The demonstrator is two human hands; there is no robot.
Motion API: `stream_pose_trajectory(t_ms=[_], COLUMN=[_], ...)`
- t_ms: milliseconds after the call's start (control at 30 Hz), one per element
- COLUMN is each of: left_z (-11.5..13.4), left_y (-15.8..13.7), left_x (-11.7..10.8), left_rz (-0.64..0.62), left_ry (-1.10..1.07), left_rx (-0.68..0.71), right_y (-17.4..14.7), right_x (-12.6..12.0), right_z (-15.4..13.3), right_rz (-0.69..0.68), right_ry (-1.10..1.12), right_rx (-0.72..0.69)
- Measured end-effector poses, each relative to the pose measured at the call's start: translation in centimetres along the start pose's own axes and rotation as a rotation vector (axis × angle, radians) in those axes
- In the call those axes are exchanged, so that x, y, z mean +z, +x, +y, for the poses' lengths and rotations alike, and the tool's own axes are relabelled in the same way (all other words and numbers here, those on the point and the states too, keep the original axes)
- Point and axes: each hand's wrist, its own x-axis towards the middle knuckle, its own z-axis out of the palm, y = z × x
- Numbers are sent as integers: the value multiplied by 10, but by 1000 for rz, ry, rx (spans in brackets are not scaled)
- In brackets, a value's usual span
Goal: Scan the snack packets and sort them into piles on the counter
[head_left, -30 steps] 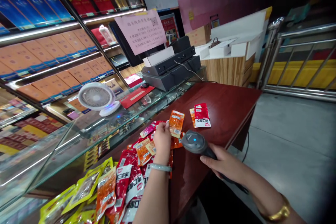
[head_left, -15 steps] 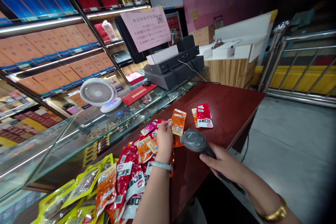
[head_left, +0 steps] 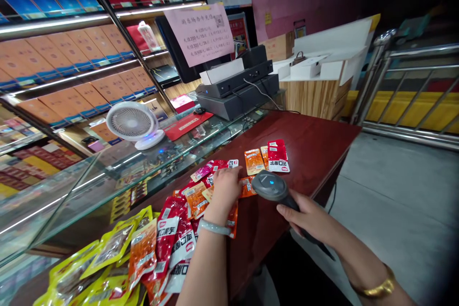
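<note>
My right hand [head_left: 304, 215] is wrapped round the handle of a dark grey barcode scanner [head_left: 270, 185], whose head has a blue light showing. My left hand [head_left: 226, 184] lies palm down over a pile of snack packets, fingers apart and partly hidden, touching the packets below. Just beyond it lies an orange snack packet [head_left: 254, 161], beside a red and white packet [head_left: 278, 155] that overlaps another orange one. Under and near the left wrist are more red packets [head_left: 182, 244] and orange packets [head_left: 196, 199]. Yellow packets [head_left: 111, 248] are heaped at the lower left.
The dark red tabletop [head_left: 315, 138] borders a glass display counter [head_left: 89, 191]. On the glass stand a white fan [head_left: 132, 122] and dark electronic boxes [head_left: 236, 91] with cables. A monitor bears a pink handwritten sign [head_left: 201, 33]. Metal railings [head_left: 412, 91] stand at right.
My left hand has let go of the orange packet, which now lies beside the red and white one, and has drawn back over the pile. The scanner's blue light now shows.
</note>
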Motion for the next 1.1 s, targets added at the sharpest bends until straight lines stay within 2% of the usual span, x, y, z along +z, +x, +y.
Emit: stream_pose_trajectory(t_ms=[167,333,433,567,700,933,1100], left_z=[-9,-12,-18,-30,-34,-29,-29], left_y=[-6,-3,1,7,11,13,13], left_x=[-4,-6,-11,-7,4,13,13], left_rz=[-82,-42,30,163,253,303,305], left_ry=[118,103,-37,-344,-587,-663,-629], left_rx=[-12,-16,-123,-313,-359,-356,-374], right_y=[-2,-3,-4,-5,-5,0,2], right_x=[-13,-14,-10,-2,8,16,15], right_z=[1,-2,-6,-10,-11,-10,-9], right_rz=[49,54,40,22,-21,-51,-37], right_ry=[14,25,-1,-43,-52,-107,-95], right_rx=[11,17,20,31,38,46,45])
